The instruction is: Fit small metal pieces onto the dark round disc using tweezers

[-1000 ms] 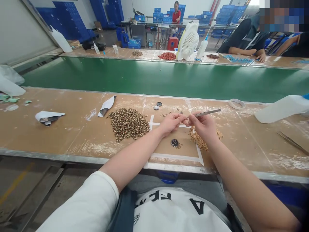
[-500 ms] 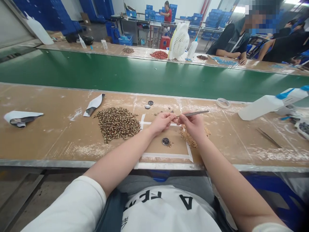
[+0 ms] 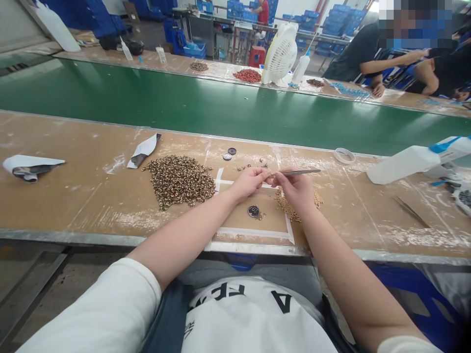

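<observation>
In the head view my right hand (image 3: 295, 189) pinches a pair of metal tweezers (image 3: 303, 171), whose back end points right. Its fingertips meet those of my left hand (image 3: 252, 182), which is closed in a pinch. What the left fingers hold is too small and covered to name. A heap of tiny tan beads (image 3: 290, 206) lies beneath and beside the right hand. Nearer the table edge sits a round dark button-like disc (image 3: 253, 211) with a few small bits next to it. Left of the left hand spreads a large pile of brassy small parts (image 3: 182, 181).
Two small round discs (image 3: 229, 154) and a tape roll (image 3: 344, 156) lie toward the back. At right are a white bottle (image 3: 403, 164) and another pair of tweezers (image 3: 411, 212). A green conveyor belt (image 3: 165, 98) runs behind, with a fan (image 3: 281, 54) and a co-worker (image 3: 353, 54) beyond.
The view has shifted and tilted slightly. My hands stay together in much the same pose. Across the belt, the co-worker has stretched an arm out to the right.
</observation>
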`<state>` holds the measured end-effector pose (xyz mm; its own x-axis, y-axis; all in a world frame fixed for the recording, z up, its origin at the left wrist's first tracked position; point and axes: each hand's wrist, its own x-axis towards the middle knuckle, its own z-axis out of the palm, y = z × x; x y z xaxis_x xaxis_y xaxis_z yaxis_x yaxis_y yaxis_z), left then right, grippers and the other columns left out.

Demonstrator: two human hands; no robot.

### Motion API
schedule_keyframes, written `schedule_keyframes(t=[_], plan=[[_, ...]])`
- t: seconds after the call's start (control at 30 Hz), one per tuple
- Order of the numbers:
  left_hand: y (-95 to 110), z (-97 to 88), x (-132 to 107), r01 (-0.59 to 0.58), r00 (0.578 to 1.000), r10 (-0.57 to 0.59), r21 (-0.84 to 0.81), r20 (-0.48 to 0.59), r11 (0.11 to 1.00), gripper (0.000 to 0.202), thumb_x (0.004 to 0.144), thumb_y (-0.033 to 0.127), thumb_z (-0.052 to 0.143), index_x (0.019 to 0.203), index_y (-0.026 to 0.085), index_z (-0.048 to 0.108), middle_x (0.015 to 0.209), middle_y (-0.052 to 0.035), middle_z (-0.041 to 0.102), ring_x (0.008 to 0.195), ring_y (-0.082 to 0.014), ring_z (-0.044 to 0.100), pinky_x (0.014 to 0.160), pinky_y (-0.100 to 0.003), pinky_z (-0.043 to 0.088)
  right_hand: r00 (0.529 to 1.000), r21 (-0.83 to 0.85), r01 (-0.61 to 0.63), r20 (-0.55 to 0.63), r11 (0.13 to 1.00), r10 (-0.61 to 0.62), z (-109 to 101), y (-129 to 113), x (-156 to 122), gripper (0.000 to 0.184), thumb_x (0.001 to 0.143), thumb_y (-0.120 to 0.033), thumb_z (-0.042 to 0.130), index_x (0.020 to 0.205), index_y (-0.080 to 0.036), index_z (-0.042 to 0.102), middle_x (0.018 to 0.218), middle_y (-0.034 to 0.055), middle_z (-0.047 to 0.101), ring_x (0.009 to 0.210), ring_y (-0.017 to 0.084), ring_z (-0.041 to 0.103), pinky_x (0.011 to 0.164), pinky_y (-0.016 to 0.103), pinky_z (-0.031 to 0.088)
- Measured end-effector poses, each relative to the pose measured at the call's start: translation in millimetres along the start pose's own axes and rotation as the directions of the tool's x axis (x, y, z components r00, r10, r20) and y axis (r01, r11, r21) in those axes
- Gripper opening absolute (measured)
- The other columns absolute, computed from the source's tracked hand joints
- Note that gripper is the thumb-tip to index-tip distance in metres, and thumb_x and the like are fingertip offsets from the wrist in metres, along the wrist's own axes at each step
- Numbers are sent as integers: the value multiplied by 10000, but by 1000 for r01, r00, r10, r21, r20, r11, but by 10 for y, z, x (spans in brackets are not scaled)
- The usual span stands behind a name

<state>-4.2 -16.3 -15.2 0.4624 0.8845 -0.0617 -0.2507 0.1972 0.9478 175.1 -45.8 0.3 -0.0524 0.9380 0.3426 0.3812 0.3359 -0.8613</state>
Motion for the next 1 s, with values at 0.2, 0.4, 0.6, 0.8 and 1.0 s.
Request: schedule_keyframes(t=[0.2, 0.4, 0.6, 0.8, 1.0], plan=[[-9, -19, -4, 12, 1000, -13, 20, 20, 1000, 409, 884, 549, 711, 824, 150, 642, 657, 31, 562, 430, -28, 230, 419, -224, 128, 999, -86, 53, -5, 995, -54, 5, -19, -23, 343, 974, -539, 632, 890, -212, 690, 706, 37, 732, 643, 195, 713, 631, 313, 552], [-54, -38, 18, 8, 1000, -9, 74, 16, 997, 400, 927, 540, 648, 940, 143, 703, 886, -62, 735, 447, -35, 244, 430, -231, 159, 998, -54, 50, -31, 997, -52, 2, -83, -40, 331, 976, -507, 649, 852, -204, 699, 665, 35, 711, 609, 191, 695, 601, 308, 535], [468, -243, -172, -214, 932, 348, 628, -98, 749, 324, 943, 483, 668, 992, 190, 798, 986, -93, 780, 802, -165, 634, 720, -267, 446, 996, 70, -60, -57, 996, 64, 14, -150, -178, 399, 959, -540, 661, 739, -208, 656, 619, 40, 687, 541, 203, 688, 563, 325, 558], [1023, -846, -432, 298, 901, 296, 948, -319, 113, 67, 826, 250, 774, 777, 213, 800, 828, -117, 751, 791, -269, 640, 733, -349, 432, 993, 66, -87, 91, 994, 81, 82, -74, -461, 358, 979, -555, 616, 833, -228, 616, 533, -9, 600, 455, 178, 580, 502, 310, 468], [863, -1132, -418, 467, 881, 160, 873, -445, -140, 113, 798, 321, 800, 815, 211, 815, 849, -129, 762, 854, -279, 680, 784, -344, 482, 982, -224, 56, 188, 973, -13, 151, -39, -565, 323, 988, -475, 590, 803, -219, 654, 610, 20, 640, 547, 189, 587, 541, 313, 402]])
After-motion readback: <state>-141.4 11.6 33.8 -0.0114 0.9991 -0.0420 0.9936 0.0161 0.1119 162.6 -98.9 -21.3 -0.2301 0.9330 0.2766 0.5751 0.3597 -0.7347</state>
